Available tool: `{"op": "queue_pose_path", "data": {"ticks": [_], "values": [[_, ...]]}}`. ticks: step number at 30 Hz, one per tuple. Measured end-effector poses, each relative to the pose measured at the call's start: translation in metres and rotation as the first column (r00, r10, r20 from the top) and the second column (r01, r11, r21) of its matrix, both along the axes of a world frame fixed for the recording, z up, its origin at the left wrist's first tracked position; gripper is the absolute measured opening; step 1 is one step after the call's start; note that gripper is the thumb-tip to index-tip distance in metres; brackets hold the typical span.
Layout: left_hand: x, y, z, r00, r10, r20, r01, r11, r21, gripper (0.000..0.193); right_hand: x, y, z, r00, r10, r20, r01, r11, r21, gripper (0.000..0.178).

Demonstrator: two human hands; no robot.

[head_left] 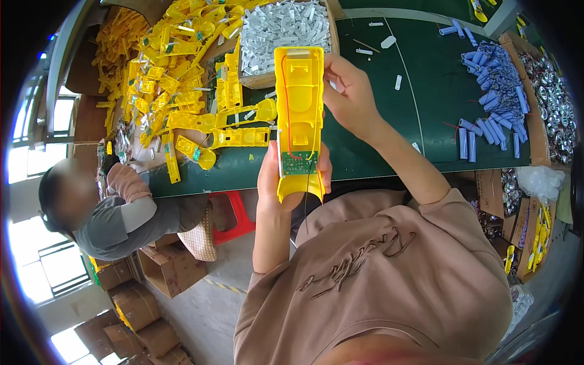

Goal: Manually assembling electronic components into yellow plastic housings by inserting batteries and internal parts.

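Note:
A long yellow plastic housing half [298,109] is held up in front of me with its hollow side facing me. Across its lower part sits a green circuit board [299,163], with red, yellow and black wires running from it. A red wire follows the housing's left edge toward the top, and a black one dangles below. My left hand [269,177] is closed around the lower end from beneath, fingers showing on both sides. At the upper right edge, my right hand [353,97] has its curled fingers against the housing; some fingertips are hidden behind it.
Yellow housing parts [176,79] pile up at the left of the green table [389,121]. Behind my hands stands a carton of small white parts [286,30]. Blue wired cylinders [496,91] and a box of shiny parts [550,85] are right. A co-worker [115,207] sits left.

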State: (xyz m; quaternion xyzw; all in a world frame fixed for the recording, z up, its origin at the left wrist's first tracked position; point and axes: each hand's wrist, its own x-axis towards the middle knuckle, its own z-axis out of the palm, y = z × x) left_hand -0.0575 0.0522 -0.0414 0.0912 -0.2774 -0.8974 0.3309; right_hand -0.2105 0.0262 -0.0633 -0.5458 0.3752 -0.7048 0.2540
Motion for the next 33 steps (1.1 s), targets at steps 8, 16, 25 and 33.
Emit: {"op": "queue_pose_path", "data": {"ticks": [8, 16, 25, 33], "values": [[0.007, 0.002, -0.016, 0.973, 0.141, 0.185, -0.103, 0.974, -0.202, 0.062, -0.002, 0.025, 0.020, 0.778, 0.486, 0.398, -0.539, 0.842, 0.027, 0.051], [-0.007, 0.012, -0.032, 0.966, 0.195, 0.167, -0.156, 0.962, -0.223, 0.063, 0.001, 0.033, 0.031, 0.873, 0.383, 0.302, -0.433, 0.894, 0.116, 0.050], [-0.015, -0.010, -0.029, 0.747, 0.542, 0.385, -0.279, 0.781, -0.558, 0.054, 0.004, 0.024, 0.009, 0.999, 0.045, -0.018, -0.041, 0.985, 0.165, 0.028], [-0.021, -0.015, -0.032, 0.672, 0.671, 0.313, -0.288, 0.626, -0.725, 0.048, 0.027, 0.014, -0.002, 0.936, -0.291, -0.201, 0.293, 0.956, -0.021, 0.014]]}}
